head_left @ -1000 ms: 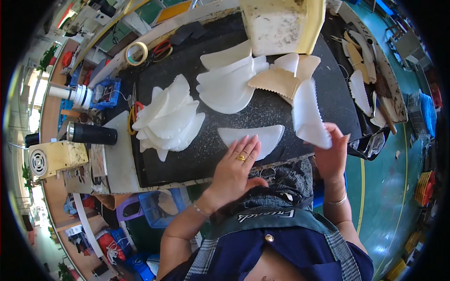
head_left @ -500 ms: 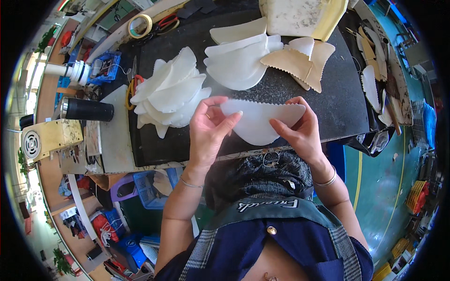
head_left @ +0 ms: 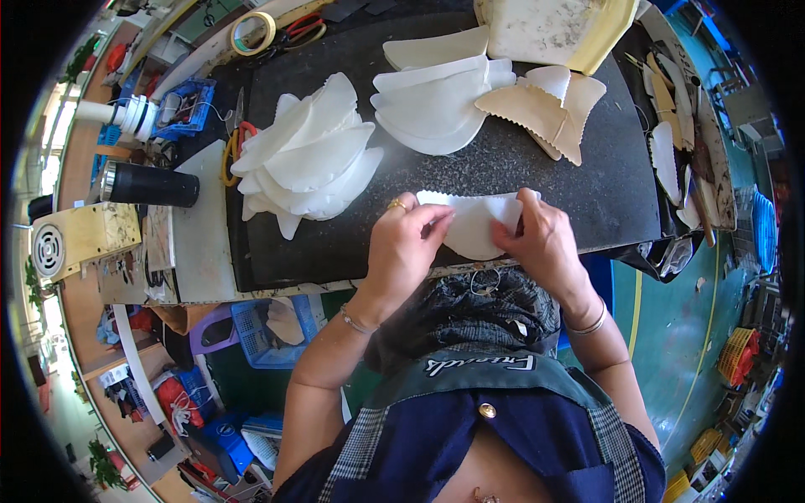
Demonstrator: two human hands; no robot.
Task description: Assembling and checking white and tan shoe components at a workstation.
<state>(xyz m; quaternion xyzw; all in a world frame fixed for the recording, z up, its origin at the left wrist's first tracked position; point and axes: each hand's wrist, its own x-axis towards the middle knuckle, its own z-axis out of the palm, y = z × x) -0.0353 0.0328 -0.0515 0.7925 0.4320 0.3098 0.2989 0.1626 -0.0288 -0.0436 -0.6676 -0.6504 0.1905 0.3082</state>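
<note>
A white curved sheet piece with a zigzag edge (head_left: pixel 471 225) is held between my two hands over the front of the black work mat (head_left: pixel 335 260). My left hand (head_left: pixel 404 243) pinches its left end between thumb and fingers. At the other end my right hand (head_left: pixel 541 239) grips it, thumb on the near face. The serrated edge faces away from me. Beyond my hands lie a fanned pile of white pieces (head_left: pixel 306 159) on the left and a neater stack of white pieces (head_left: pixel 432 109) in the middle. Tan zigzag-edged pieces (head_left: pixel 553 109) rest to the right of that stack.
Scissors with orange handles (head_left: pixel 237 147) lie left of the fanned pile. A tape roll (head_left: pixel 253 33) and red-handled scissors (head_left: pixel 303 30) sit at the back. A black flask (head_left: pixel 155 184) lies at the left. A stained cream block (head_left: pixel 558 29) stands at the back right, beside a scrap-filled trough (head_left: pixel 671 126).
Both hands have drawn closer together and the left has turned over the piece's end. The held piece sits slightly lower, with more of it covered by my fingers.
</note>
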